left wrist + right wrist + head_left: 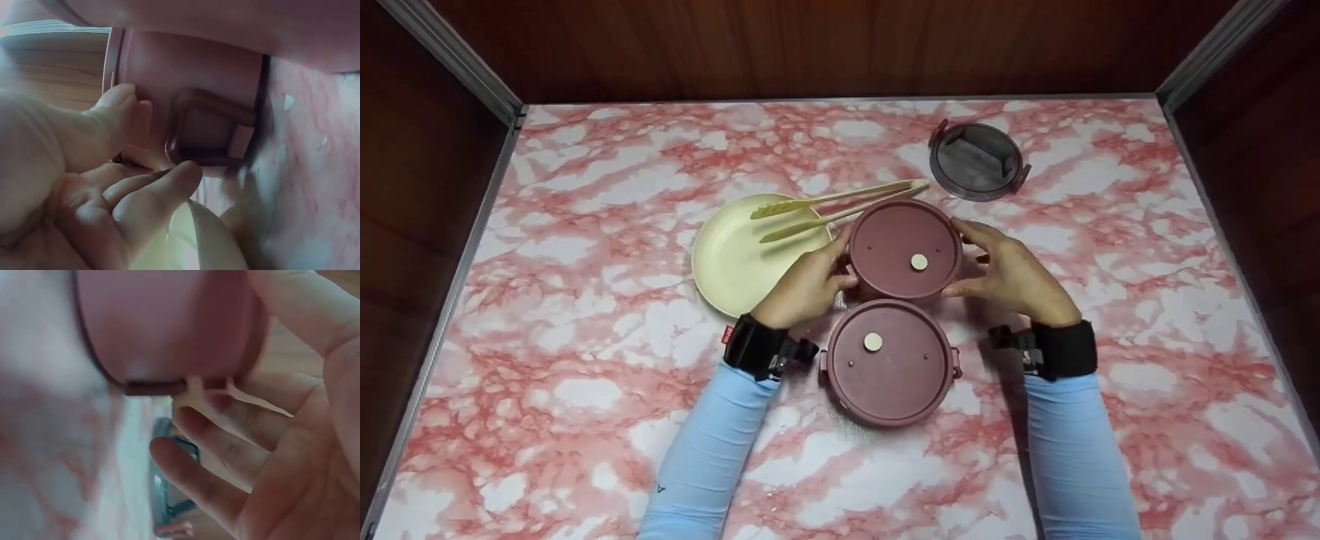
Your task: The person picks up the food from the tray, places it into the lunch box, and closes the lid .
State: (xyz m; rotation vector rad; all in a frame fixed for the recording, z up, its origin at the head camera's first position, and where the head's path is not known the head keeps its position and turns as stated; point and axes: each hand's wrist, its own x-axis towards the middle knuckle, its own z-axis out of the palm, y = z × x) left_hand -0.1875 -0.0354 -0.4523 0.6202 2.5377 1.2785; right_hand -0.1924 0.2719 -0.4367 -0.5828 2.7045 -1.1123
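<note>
Two round maroon lidded food containers stand one behind the other, each lid carrying a cream knob. At the far container [892, 236], my left hand [802, 289] grips the left side, and my right hand [1012, 274] holds the right side. In the left wrist view the thumb lies by the lid's clip [142, 121], with fingers below near a loop-shaped side handle [180, 118]. Seen from the right wrist, the thumb touches the container wall [163, 332] and the other fingers are spread beside it. The near container [889, 386] sits untouched between my forearms.
Left of the containers lies a pale yellow plate [724, 262], with cream tongs [847, 199] resting across it and reaching behind the far container. A round dark see-through lid [975, 165] with side clips lies at the back right. Wooden panels [840, 49] enclose the marbled table [585, 450].
</note>
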